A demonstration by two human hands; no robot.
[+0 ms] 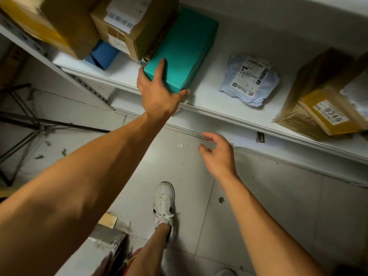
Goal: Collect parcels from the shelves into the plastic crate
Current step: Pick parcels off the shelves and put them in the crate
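Observation:
A teal box [184, 44] lies on the white shelf [209, 100], its near end at the shelf's front edge. My left hand [157, 88] grips that near end, fingers on the left side and thumb on the right corner. My right hand [217, 152] hovers below the shelf edge over the floor, fingers loosely curled and holding nothing. A pale blue plastic mailer [249, 80] with a printed label lies to the right of the teal box. The plastic crate is not in view.
Brown cardboard boxes [119, 22] and a blue box [103, 54] crowd the shelf's left end. A taped brown box marked 0346 [322, 102] stands at the right. Below are grey floor tiles, my white shoe [164, 204], a black stand [29, 124] and a grey block [95, 248].

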